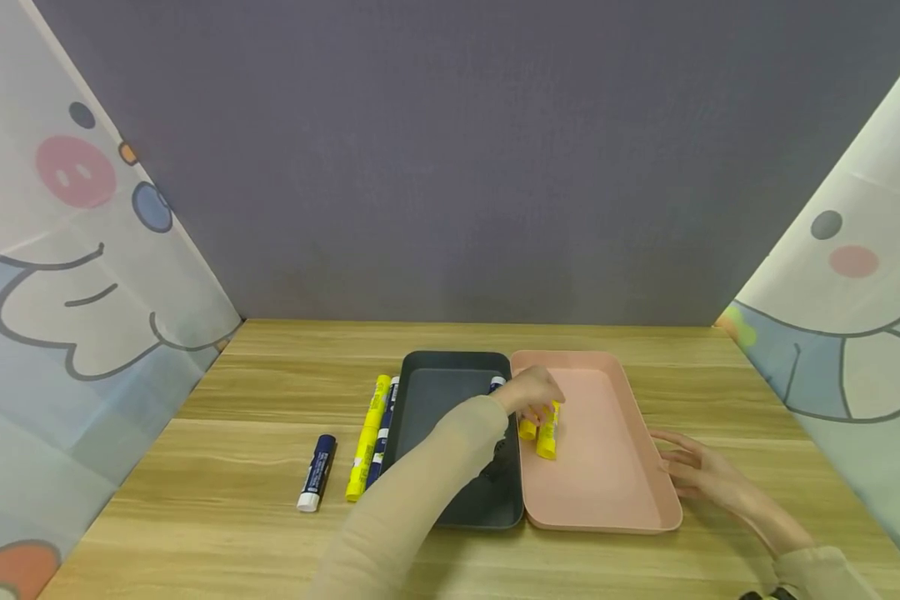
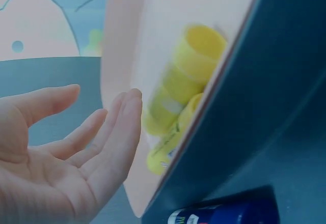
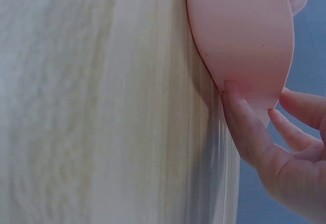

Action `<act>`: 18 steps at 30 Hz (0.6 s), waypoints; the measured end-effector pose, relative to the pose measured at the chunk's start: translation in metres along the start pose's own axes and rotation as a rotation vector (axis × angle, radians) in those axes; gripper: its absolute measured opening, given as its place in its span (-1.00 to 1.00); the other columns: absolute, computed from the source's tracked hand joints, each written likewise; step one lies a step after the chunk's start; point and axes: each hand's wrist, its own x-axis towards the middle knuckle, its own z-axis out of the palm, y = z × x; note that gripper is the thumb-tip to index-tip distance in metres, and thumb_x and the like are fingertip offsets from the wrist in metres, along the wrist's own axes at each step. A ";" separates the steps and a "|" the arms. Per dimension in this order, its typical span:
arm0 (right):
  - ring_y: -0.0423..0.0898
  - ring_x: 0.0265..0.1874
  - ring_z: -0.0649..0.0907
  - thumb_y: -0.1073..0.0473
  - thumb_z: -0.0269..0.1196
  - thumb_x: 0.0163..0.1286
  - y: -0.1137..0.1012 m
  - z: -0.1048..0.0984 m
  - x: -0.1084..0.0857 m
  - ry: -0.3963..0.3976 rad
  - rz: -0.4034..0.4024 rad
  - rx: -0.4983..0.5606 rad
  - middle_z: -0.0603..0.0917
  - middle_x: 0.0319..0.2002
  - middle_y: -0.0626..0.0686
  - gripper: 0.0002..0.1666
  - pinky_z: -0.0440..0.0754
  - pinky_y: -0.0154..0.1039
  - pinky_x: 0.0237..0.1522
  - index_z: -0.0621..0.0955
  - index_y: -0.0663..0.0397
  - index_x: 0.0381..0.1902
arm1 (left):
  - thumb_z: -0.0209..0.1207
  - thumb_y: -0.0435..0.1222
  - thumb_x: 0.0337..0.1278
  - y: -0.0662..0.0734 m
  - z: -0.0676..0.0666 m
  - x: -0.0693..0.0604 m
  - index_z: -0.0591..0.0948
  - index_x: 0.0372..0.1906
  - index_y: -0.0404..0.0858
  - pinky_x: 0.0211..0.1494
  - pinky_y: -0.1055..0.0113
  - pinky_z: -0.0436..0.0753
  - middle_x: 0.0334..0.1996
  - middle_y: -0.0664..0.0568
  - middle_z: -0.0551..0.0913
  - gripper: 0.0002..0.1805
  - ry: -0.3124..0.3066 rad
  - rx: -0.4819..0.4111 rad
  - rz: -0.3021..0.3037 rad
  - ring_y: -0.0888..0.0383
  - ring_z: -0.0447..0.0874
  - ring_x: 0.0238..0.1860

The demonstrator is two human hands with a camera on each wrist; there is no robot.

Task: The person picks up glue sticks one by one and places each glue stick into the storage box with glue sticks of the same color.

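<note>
My left hand point(image 1: 531, 390) is above the left side of the pink tray point(image 1: 592, 500), its fingers loosely extended and holding nothing in the left wrist view. Two yellow glue sticks, one point(image 1: 547, 442) partly under the fingers, lie side by side along that tray's left wall. With its fingers against the outer right wall, my right hand point(image 1: 708, 477) touches the pink tray; its thumb is at the rim in the right wrist view. Inside the dark tray point(image 1: 450, 360), a navy glue stick point(image 1: 497, 383) lies by the right wall, partly hidden by my left arm.
Left of the dark tray, yellow glue sticks point(image 1: 367, 437) lie in a line beside navy ones point(image 1: 382, 433). Farther left rests a single navy glue stick point(image 1: 317, 473) with a white end. A grey panel point(image 1: 450, 167) stands behind the wooden table point(image 1: 232, 467).
</note>
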 end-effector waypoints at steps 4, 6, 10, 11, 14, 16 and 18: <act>-0.27 -0.12 0.56 0.31 -0.09 0.38 0.000 0.000 0.000 0.000 0.003 0.005 0.53 -0.08 -0.29 -0.46 0.57 -0.28 -0.15 0.34 -0.49 0.12 | 0.11 -0.29 0.09 0.000 -0.007 -0.006 0.57 -0.15 -0.36 -0.28 0.14 0.63 -0.32 -0.19 0.63 -0.74 -0.029 -0.039 0.042 -0.06 0.63 -0.37; -0.27 -0.12 0.56 0.31 -0.09 0.38 -0.001 0.000 0.000 0.001 0.006 0.006 0.53 -0.08 -0.28 -0.46 0.57 -0.28 -0.15 0.33 -0.49 0.12 | 0.11 -0.28 0.10 0.000 -0.011 -0.009 0.55 -0.11 -0.35 -0.25 0.13 0.62 -0.29 -0.18 0.62 -0.72 -0.041 -0.043 0.051 -0.05 0.63 -0.36; -0.27 -0.12 0.56 0.32 -0.09 0.38 -0.001 0.000 0.001 0.004 0.012 0.006 0.53 -0.07 -0.27 -0.46 0.57 -0.28 -0.15 0.33 -0.48 0.13 | 0.10 -0.25 0.11 -0.003 -0.020 -0.015 0.50 -0.04 -0.34 -0.26 0.16 0.62 -0.29 -0.16 0.61 -0.66 -0.051 -0.059 0.065 -0.05 0.62 -0.32; -0.27 -0.11 0.56 0.32 -0.10 0.38 -0.001 0.000 0.001 0.005 0.012 0.004 0.53 -0.07 -0.27 -0.46 0.57 -0.28 -0.15 0.33 -0.48 0.13 | 0.10 -0.24 0.11 -0.004 -0.023 -0.016 0.49 -0.02 -0.33 -0.29 0.18 0.63 -0.31 -0.15 0.61 -0.65 -0.049 -0.060 0.069 -0.06 0.62 -0.31; -0.28 -0.11 0.56 0.32 -0.11 0.38 -0.002 0.000 0.000 0.009 0.015 0.002 0.53 -0.06 -0.26 -0.46 0.57 -0.27 -0.15 0.32 -0.47 0.14 | 0.10 -0.21 0.12 -0.008 -0.029 -0.020 0.48 0.01 -0.31 -0.37 0.26 0.63 -0.33 -0.11 0.61 -0.63 -0.045 -0.060 0.094 -0.09 0.62 -0.29; -0.28 -0.11 0.56 0.32 -0.11 0.39 -0.003 0.000 0.000 0.009 0.018 0.003 0.52 -0.05 -0.26 -0.46 0.57 -0.27 -0.15 0.31 -0.47 0.15 | 0.10 -0.21 0.11 -0.011 -0.033 -0.023 0.47 0.03 -0.30 -0.42 0.30 0.63 -0.33 -0.11 0.62 -0.61 -0.039 -0.060 0.106 -0.10 0.62 -0.31; -0.28 -0.10 0.55 0.32 -0.11 0.39 -0.003 0.000 0.000 0.003 0.020 0.009 0.51 -0.04 -0.26 -0.45 0.57 -0.27 -0.14 0.31 -0.46 0.15 | 0.09 -0.21 0.12 -0.013 -0.037 -0.027 0.46 0.05 -0.31 -0.42 0.31 0.63 -0.30 -0.14 0.62 -0.60 -0.037 -0.057 0.119 -0.11 0.62 -0.31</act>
